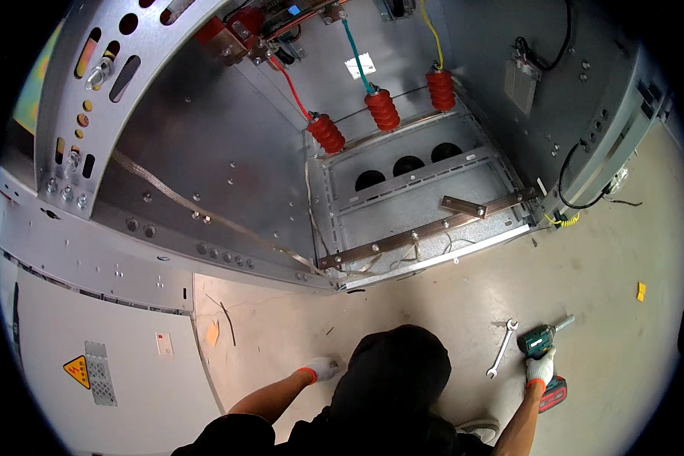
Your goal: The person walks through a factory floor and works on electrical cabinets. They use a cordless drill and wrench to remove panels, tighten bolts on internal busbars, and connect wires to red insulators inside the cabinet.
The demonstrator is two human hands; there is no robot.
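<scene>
My right hand (540,368), in a white glove with an orange cuff, is closed round the handle of a cordless impact wrench (536,342). The tool has a green body, a long silver socket pointing away to the right, and a red and black battery by my wrist. To its left on the floor lies a silver open-ended wrench (501,349). My left hand (324,369), gloved the same way, is low beside a dark rounded shape; its fingers are too unclear to read.
Ahead stands an open metal cabinet with red ribbed insulators (382,111) and a copper bar (410,237) across its base. A braided strap (205,213) runs along its left wall. A grey panel (61,327) with a warning sign is at left. A yellow scrap (641,292) lies far right.
</scene>
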